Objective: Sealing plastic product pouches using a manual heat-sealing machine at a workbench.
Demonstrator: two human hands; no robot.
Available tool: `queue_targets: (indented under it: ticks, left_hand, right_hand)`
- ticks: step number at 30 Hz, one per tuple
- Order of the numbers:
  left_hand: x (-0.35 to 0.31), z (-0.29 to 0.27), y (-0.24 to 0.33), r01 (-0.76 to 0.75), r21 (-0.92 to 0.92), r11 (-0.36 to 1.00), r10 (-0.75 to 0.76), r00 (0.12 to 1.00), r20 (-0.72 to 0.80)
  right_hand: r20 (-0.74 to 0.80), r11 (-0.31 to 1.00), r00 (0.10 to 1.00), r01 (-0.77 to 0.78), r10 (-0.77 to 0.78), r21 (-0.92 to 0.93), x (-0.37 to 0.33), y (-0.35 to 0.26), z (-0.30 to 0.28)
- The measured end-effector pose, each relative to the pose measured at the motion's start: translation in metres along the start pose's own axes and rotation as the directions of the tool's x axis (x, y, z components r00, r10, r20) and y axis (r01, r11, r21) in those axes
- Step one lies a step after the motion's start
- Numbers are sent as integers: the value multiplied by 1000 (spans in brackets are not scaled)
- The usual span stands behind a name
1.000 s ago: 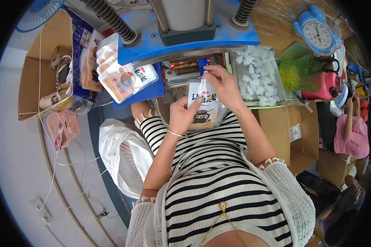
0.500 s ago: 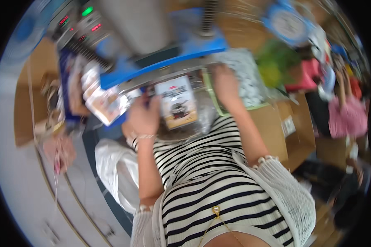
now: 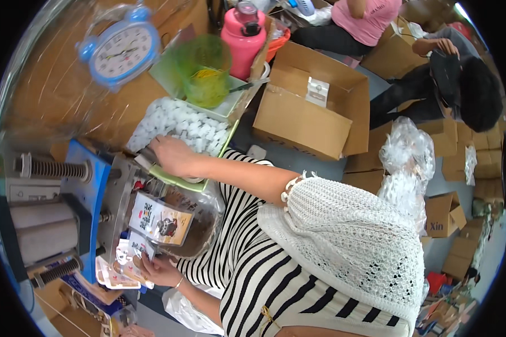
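My left hand [image 3: 162,271] pinches the edge of a small grey-white printed packet [image 3: 140,246] beside the press. A clear plastic bag [image 3: 205,224] with dark brown contents lies against my striped top, and a larger printed card [image 3: 162,219] shows on it. My right hand [image 3: 171,156] reaches into a green-rimmed tray [image 3: 177,181] of small white packets [image 3: 174,121]. Its fingers are bent down among them, and whatever they grip is hidden. Both hands are next to a blue-framed press [image 3: 90,185] with springs and rollers.
Printed pouches [image 3: 109,275] lie below the press. A blue alarm clock [image 3: 123,49], a green see-through cup [image 3: 205,70] and a pink bottle [image 3: 243,42] stand on the table. An open cardboard box [image 3: 303,126] is on the right; two other people sit beyond it.
The view has turned toward the right. My right hand has moved into the tray of white packets. My left hand has left the bag's side and now holds a small packet.
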State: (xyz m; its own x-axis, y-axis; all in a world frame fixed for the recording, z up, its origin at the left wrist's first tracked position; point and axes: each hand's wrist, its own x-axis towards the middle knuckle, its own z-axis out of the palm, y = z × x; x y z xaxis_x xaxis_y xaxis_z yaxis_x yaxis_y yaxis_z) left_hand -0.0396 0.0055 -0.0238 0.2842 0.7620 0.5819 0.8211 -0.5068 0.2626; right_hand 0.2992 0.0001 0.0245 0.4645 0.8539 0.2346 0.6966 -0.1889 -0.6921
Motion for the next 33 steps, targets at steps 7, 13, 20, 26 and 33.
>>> queue_targets:
  ticks: [7, 13, 20, 26, 33]
  left_hand:
    - [2, 4, 5, -19, 50, 999, 21, 999, -34]
    - [1, 7, 2, -9, 29, 1000, 10, 998, -54]
    - [33, -34, 24, 165, 47, 985, -170, 977, 128]
    - [40, -61, 82, 522, -449, 726, -360, 843, 398]
    - [27, -21, 105, 648, -514, 562, -268, 730, 628]
  right_hand:
    - [28, 969, 1000, -2, -5, 246, -5, 15, -6]
    - [-1, 923, 999, -50, 54, 381, -9, 12, 0]
    - [-134, 871, 989, 10, 65, 491, -13, 1, -18]
    - [126, 704, 990, -41, -70, 709, -45, -53, -37]
    - [49, 724, 849, 417, -527, 550, -43, -68, -25]
